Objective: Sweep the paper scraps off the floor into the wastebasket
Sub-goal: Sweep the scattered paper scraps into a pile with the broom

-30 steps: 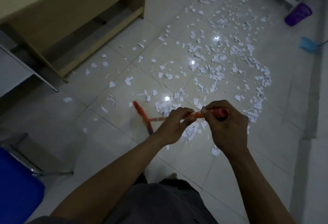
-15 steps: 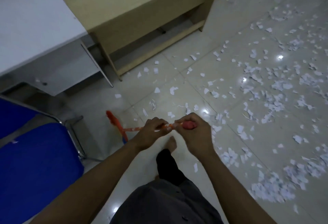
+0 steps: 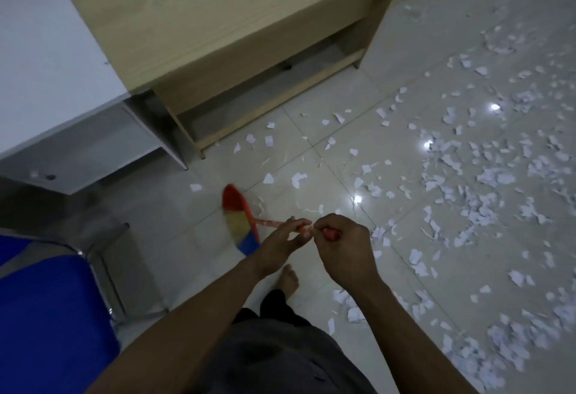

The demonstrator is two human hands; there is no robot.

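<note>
Both hands are clamped on the broom [image 3: 240, 222]. The right hand [image 3: 346, 253] curls round the red end of its orange handle, and the left hand [image 3: 277, 244] pinches the handle just ahead of it, so the two hands nearly touch. The broom's red, yellow and blue head sits low at the floor [image 3: 174, 222]; whether it touches, I cannot tell. Paper scraps [image 3: 498, 179] lie mostly right of the broom, with a few just beyond its head. A wooden counter [image 3: 249, 19] stands beyond the broom, a blue chair [image 3: 46, 315] is left of it, and a bare foot [image 3: 289, 280] is just behind it.
</note>
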